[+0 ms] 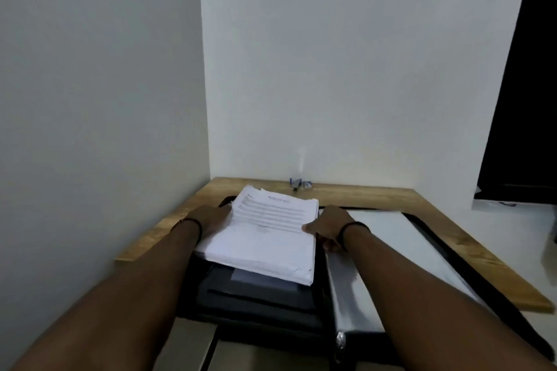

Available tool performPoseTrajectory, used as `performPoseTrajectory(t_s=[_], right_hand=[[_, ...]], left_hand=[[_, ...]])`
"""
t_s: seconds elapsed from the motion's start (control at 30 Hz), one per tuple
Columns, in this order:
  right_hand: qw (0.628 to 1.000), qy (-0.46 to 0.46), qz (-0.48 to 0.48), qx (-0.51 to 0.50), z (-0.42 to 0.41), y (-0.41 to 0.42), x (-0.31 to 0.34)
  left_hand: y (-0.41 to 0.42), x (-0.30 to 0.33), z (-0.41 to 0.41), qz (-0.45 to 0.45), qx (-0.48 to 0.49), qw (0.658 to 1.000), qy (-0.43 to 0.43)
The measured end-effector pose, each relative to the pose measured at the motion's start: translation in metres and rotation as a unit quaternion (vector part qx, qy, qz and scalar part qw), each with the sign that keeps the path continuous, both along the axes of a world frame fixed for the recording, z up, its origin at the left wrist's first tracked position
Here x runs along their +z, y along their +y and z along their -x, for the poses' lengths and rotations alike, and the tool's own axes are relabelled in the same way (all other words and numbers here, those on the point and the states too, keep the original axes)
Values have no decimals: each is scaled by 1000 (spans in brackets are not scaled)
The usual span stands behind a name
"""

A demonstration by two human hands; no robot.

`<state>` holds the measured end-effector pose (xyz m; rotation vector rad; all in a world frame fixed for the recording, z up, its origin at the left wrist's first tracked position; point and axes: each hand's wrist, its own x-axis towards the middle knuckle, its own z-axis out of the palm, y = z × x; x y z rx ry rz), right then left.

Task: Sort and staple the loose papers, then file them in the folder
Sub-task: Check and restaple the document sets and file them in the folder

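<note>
A thick stack of white printed papers (265, 232) lies on the left half of an open black folder (259, 298) on a wooden desk. My left hand (211, 217) holds the stack's left edge, and its fingers are hidden under the sheets. My right hand (328, 226) grips the stack's right edge, thumb on top. The folder's right half shows clear plastic sleeves (388, 238). A small stapler (298, 184) sits at the desk's far edge by the wall.
The wooden desk (452, 238) fits into a corner, with white walls to the left and behind. A dark opening (524, 99) lies at the far right. The folder's near edge overhangs the desk front.
</note>
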<state>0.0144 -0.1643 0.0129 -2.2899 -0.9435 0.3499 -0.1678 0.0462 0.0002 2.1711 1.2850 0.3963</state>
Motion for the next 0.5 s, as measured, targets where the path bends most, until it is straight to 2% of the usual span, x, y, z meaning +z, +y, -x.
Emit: performPoseTrajectory(t_s=[0.1, 0.2, 0.27, 0.4, 0.5], right_hand=[[999, -34, -9, -5, 5, 10, -4], [997, -48, -43, -52, 2, 20, -8], [993, -62, -47, -88, 3, 25, -12], [988, -97, -46, -112, 2, 37, -18], [986, -95, -50, -125, -5, 44, -22]], left_hand=[[13, -1, 5, -65, 15, 997, 27], [10, 0, -1, -150, 59, 984, 72], [10, -2, -12, -185, 54, 978, 80], [10, -8, -33, -210, 14, 977, 39], [10, -7, -43, -227, 39, 973, -16]])
